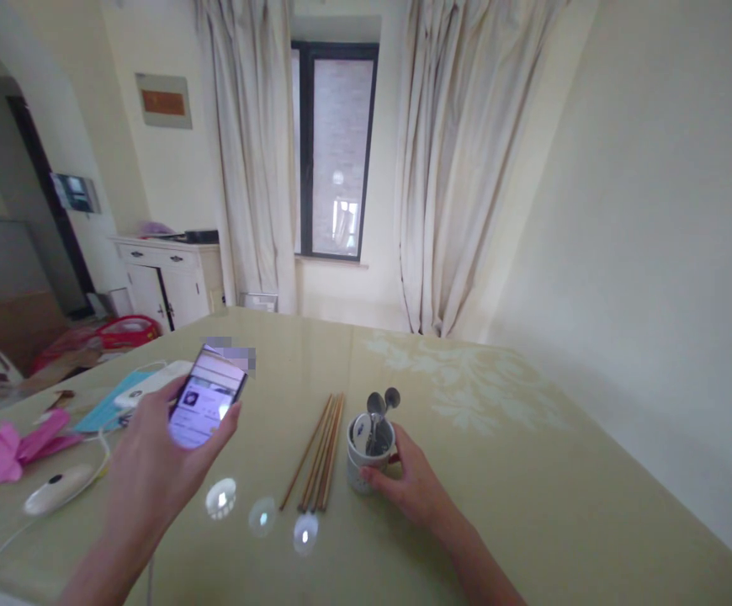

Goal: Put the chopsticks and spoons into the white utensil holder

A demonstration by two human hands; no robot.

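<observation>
My left hand [157, 446] holds a smartphone [209, 396] with its screen lit, raised above the left part of the table. My right hand [407, 480] is closed around the right side of a light grey cup [363, 473], thumb at its front. Several spoons [377, 406] stand in the cup, two with metal bowls upward and one with a white end. Just left of the cup, several wooden chopsticks [320, 459] lie side by side on the table.
On the pale green table [290, 353], a pink cloth [22, 450], a blue mask [106, 402] and a white corded device [60, 490] lie at the left. Behind stand a white cabinet [180, 282], curtains [448, 168] and a window [341, 151].
</observation>
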